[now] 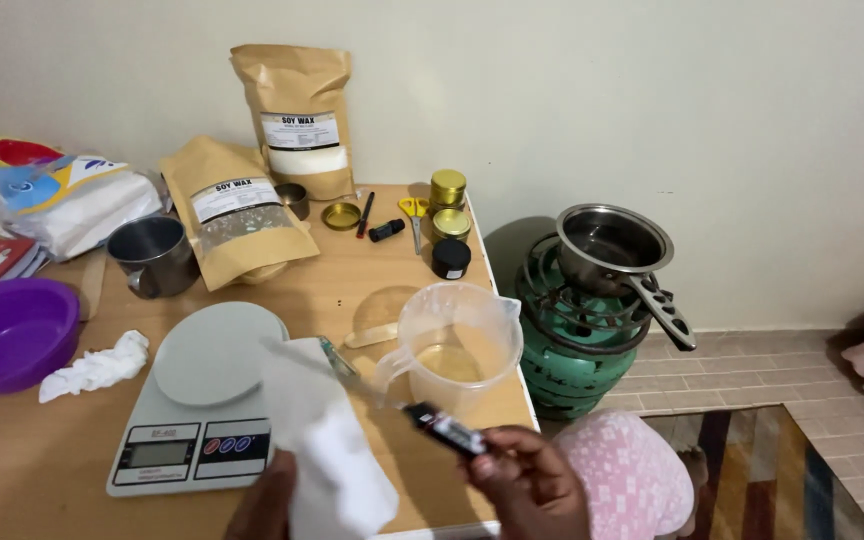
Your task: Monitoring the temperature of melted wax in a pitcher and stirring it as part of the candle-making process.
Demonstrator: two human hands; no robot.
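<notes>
A white kitchen scale (202,400) is sitting near the desk's (52,460) front edge, a clear plastic jug (457,345) beside it at the right edge. The left hand (264,505) is clutching a white tissue (327,450) over the scale; the right hand (532,485) is pinching a probe thermometer (422,412), its tip meeting the tissue.

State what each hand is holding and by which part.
The right hand holds a probe thermometer by its black handle end. The left hand grips a white paper towel from below, near its lower edge; the metal probe meets the towel.
</notes>
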